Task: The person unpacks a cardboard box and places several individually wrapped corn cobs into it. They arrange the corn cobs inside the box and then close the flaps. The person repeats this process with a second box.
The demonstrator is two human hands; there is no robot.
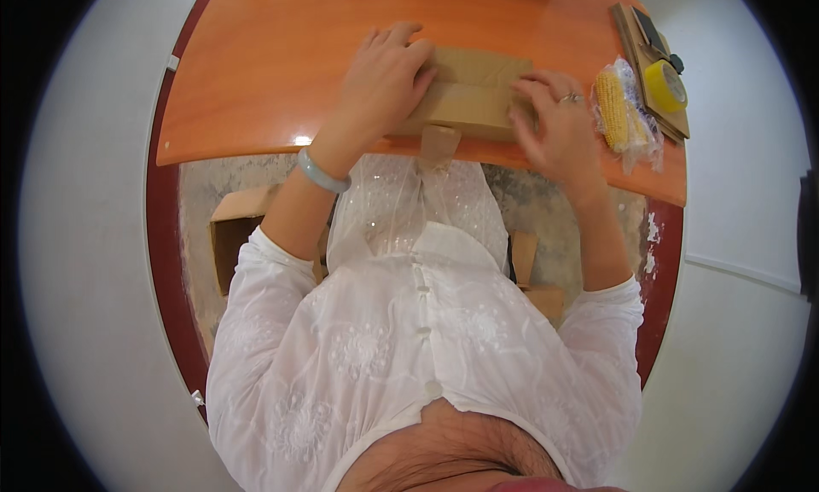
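Observation:
A small cardboard box lies near the front edge of the orange tabletop, between my two hands. A strip of clear-brownish tape hangs from its near side over the table edge. My left hand rests on the box's left end, its fingers curved over the far corner. At the right end, my right hand has its thumb and fingers on the box's side. The undersides of both hands, and parts of the box's ends, are hidden.
Corn cobs in clear plastic wrap lie to the right on the tabletop. Behind them, flat cardboard pieces carry a roll of yellow tape and a dark flat object. An open cardboard box stands on the floor, lower left.

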